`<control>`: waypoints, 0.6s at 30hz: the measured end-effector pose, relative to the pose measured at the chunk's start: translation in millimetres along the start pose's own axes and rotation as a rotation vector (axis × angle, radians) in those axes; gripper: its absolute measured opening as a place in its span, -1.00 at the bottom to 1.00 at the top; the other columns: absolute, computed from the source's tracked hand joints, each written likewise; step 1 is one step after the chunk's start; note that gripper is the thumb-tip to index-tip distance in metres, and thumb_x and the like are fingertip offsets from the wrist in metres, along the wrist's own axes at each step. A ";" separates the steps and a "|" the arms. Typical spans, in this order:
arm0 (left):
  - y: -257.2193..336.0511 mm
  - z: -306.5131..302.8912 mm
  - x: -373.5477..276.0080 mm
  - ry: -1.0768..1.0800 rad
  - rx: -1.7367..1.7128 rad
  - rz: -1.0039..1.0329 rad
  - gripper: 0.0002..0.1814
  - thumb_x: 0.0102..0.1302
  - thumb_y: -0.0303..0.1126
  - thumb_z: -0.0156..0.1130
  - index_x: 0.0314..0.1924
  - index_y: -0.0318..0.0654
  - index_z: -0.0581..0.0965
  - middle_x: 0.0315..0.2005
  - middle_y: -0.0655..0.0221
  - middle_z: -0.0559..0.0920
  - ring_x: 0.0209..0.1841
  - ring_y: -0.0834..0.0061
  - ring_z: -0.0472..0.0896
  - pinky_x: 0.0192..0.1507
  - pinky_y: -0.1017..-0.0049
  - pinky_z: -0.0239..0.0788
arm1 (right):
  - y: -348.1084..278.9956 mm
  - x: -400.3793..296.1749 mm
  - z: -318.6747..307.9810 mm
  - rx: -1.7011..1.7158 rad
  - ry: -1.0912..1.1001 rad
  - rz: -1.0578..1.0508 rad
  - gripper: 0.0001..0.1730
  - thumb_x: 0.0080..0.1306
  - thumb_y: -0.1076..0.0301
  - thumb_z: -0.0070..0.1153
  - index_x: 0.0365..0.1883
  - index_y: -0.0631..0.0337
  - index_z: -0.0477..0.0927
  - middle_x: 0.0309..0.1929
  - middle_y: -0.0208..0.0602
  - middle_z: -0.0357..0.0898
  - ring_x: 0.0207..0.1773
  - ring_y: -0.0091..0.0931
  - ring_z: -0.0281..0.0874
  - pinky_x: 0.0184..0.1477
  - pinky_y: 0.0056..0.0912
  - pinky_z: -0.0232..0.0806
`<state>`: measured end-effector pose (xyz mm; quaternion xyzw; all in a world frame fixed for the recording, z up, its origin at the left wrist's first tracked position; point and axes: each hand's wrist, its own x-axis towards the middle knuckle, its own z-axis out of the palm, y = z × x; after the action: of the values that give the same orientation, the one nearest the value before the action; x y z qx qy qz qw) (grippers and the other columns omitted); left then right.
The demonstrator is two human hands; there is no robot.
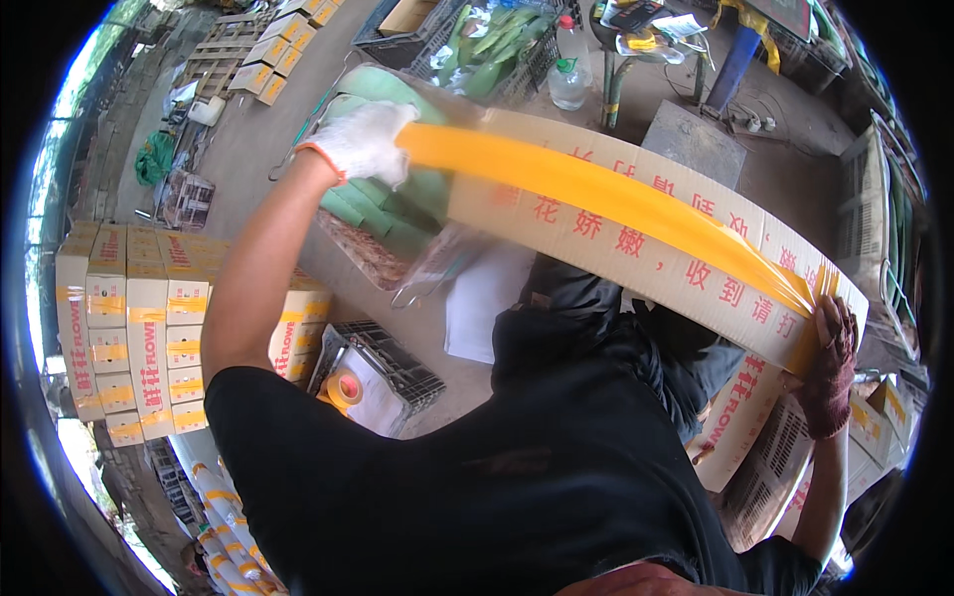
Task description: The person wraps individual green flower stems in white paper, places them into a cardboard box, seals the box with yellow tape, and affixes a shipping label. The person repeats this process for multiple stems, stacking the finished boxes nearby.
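Note:
A long cardboard box [648,261] with red printed writing lies across in front of me, above my legs. A broad strip of yellow packing tape [596,179] runs along its upper side, lifted in a curve and creased near the right end. My left hand [365,141], in a white knit glove with an orange cuff, grips the tape's far left end beyond the box; motion blurs it, and a roll inside the hand cannot be made out. My right hand [831,357], in a dark red glove, holds the box's right end, its fingers over the taped edge.
Beneath my left hand are pale green bundles [380,212]. Taped flower cartons [149,328] are stacked at left. A black crate [406,365] holds papers and a yellow tape roll [345,388]. Beyond stand a crate of green leaves [507,52], plastic bottles [568,86] and a cluttered stool [648,41].

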<state>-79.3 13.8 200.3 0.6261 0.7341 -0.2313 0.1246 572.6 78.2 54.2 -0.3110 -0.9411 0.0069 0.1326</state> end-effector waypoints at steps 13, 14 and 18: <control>51.1 137.5 88.2 0.397 -0.332 0.058 -0.46 0.35 -0.10 0.30 0.30 -0.01 0.53 0.17 0.26 0.64 0.28 0.17 0.57 0.24 0.15 0.39 | 128.0 -111.9 39.6 1.509 0.463 0.978 -0.09 0.44 -0.12 0.22 0.60 0.12 0.21 0.52 -0.12 0.35 0.53 -0.18 0.35 0.50 0.04 0.26; 53.4 141.9 84.0 0.432 -0.331 0.080 -0.45 0.33 -0.12 0.30 0.30 -0.01 0.52 0.19 0.29 0.63 0.31 0.20 0.53 0.25 0.11 0.35 | 142.1 -140.9 54.8 1.741 0.604 1.094 -0.11 0.49 -0.15 0.17 0.61 0.10 0.19 0.52 -0.15 0.36 0.50 -0.21 0.39 0.47 0.01 0.33; 56.5 174.6 26.7 0.630 -0.096 0.131 -0.42 0.33 -0.11 0.25 0.34 -0.03 0.48 0.24 0.38 0.56 0.32 0.23 0.45 0.29 0.06 0.22 | 95.3 -200.7 67.1 1.759 0.873 1.032 -0.20 0.51 -0.02 0.12 0.59 0.14 0.23 0.47 -0.17 0.43 0.45 -0.20 0.44 0.47 0.05 0.31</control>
<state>-47.7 -43.5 26.8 0.7063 0.7047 0.0174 -0.0647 766.0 41.9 -68.9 -0.4388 -0.2379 0.6170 0.6085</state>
